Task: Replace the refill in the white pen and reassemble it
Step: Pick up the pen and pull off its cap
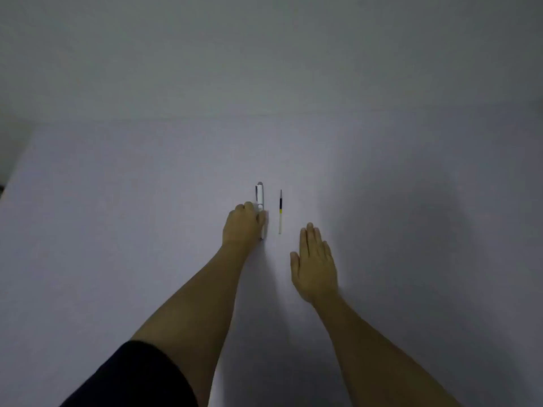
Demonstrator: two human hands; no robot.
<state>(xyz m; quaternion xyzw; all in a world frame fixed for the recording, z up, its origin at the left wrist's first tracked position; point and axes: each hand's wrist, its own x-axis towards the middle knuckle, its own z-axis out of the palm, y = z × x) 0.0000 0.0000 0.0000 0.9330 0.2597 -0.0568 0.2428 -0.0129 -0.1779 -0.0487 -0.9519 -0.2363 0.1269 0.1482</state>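
The white pen [260,194] with a silver clip lies lengthwise on the white table [117,215], its capped end pointing away from me. My left hand [243,225] is curled over the pen's near half, fingers wrapped on the barrel, and hides that part. A thin refill [280,211], dark at the far end, yellow in the middle and pale near me, lies parallel just right of the pen. My right hand [315,264] rests flat, palm down, fingers together, just short of the refill's near end and not touching it.
A pale wall [264,54] rises behind the table's far edge. The table's left edge [17,160] runs diagonally at the far left. A dark sleeve [132,377] covers my left upper arm.
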